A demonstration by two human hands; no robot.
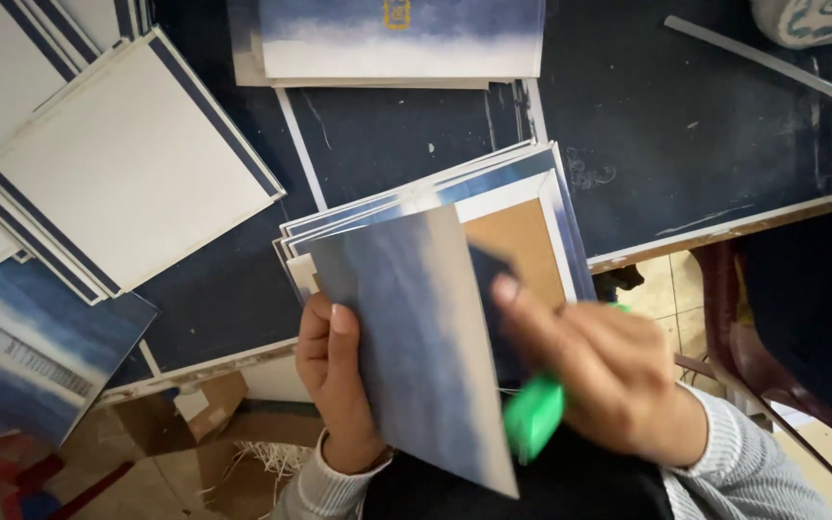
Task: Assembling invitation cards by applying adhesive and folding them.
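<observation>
Close under the camera, two hands work one blue folded cover.
The left hand (334, 371) has its grip clamped on the blue cover (421, 337), long axis running away from the body; the right hand (609, 371), just beside, curls round a green tool (534, 416) (blurred), fingertip on the cover. Beyond, a stack (522, 207) of similar sheets lies on the dark bench (686, 135), three further piles farther off.

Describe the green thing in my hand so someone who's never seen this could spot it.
Start at the dark blue table, then drop to its near edge, where the right hand works beside the blue card. The green tool pokes from under that hand: it is the only bright green object among blue and white cards.
</observation>
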